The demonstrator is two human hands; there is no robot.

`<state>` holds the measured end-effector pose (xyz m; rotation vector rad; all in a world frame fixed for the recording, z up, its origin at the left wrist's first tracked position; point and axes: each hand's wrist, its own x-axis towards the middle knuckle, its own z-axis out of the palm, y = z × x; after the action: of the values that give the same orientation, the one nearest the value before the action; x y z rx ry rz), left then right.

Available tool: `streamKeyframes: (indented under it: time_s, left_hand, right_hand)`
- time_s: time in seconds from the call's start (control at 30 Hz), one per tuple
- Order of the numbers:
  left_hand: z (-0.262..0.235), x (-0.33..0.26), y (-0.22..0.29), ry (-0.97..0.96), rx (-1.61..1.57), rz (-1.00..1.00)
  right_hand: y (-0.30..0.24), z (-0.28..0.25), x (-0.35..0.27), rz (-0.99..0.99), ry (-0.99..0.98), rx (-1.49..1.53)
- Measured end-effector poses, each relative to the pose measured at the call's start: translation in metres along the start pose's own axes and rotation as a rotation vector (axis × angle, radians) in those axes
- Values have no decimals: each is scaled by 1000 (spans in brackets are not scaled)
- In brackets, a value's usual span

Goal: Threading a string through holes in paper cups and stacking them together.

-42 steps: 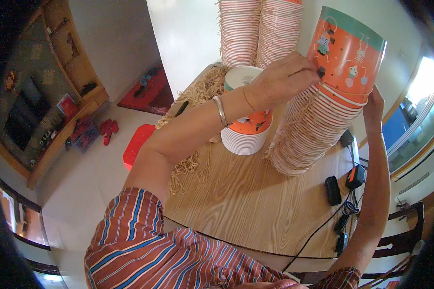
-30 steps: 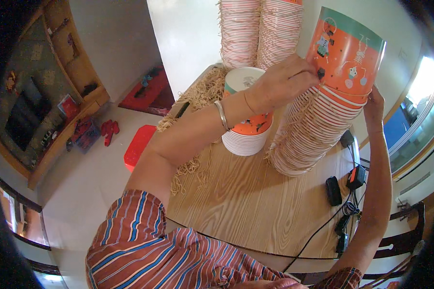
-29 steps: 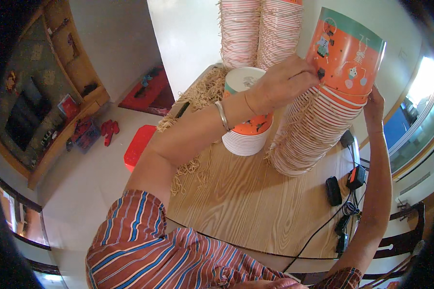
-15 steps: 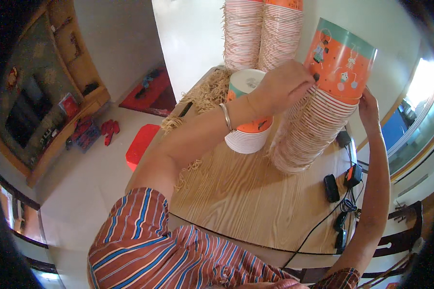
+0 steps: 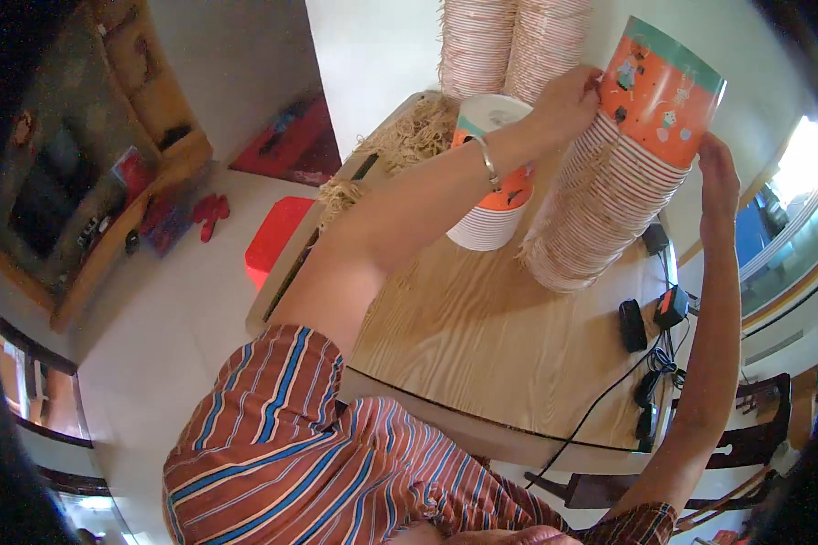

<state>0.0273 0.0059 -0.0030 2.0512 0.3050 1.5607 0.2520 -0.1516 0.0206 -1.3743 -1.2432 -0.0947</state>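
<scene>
A tall stack of paper buckets (image 5: 609,195) stands on the wooden table, its white rims ringed with tan cord. The topmost bucket (image 5: 661,95) is orange with a green band and small cartoon figures. My left hand (image 5: 568,102), a silver bangle on its wrist, is closed at that bucket's left side; some fingertips are hidden. My right hand (image 5: 720,173) grips its right side, the fingers partly behind it. Left of this stack, partly behind my left forearm, is a shorter stack of similar buckets (image 5: 483,229) with a white bottom facing up.
Two more tall bucket stacks (image 5: 477,50) stand against the wall. A heap of tan cord (image 5: 418,132) lies at the table's far left. Black adapters and cables (image 5: 665,363) lie along the right edge. A red stool (image 5: 280,238) stands left of the table, a dark chair (image 5: 745,436) at right.
The view has shifted, so the table and stacks sit higher in the picture. My left hand has moved up along the top bucket's left side; my right hand stays at its right.
</scene>
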Motion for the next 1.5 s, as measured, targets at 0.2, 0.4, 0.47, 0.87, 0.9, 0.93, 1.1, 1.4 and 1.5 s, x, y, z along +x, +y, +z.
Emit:
streamKeyframes:
  time_s: [0.2,0.4,0.47,0.87,0.9,0.93,1.1,1.4,1.5]
  left_hand:
    - [10,0,-8,47,133,100]
    - [8,0,-6,74,85,53]
    - [0,2,-6,58,78,68]
    - [-115,-48,-21,-307,695,-262]
    - [-118,-49,-25,-375,664,-262]
    - [-109,-50,-19,-384,660,-265]
    - [-97,-49,-19,-418,796,-314]
    - [-104,-28,-31,-341,763,-232]
    - [-112,-13,-13,-405,729,-200]
  right_hand:
    - [22,3,3,9,41,4]
    - [17,-1,-1,-107,95,-91]
    - [13,-9,-9,-204,137,-92]
    - [-9,123,-274,145,-445,94]
    - [-5,138,-283,179,-470,141]
    - [2,147,-291,227,-483,176]
    - [16,179,-296,283,-460,219]
    - [31,186,-299,449,-491,435]
    - [37,192,-306,477,-414,506]
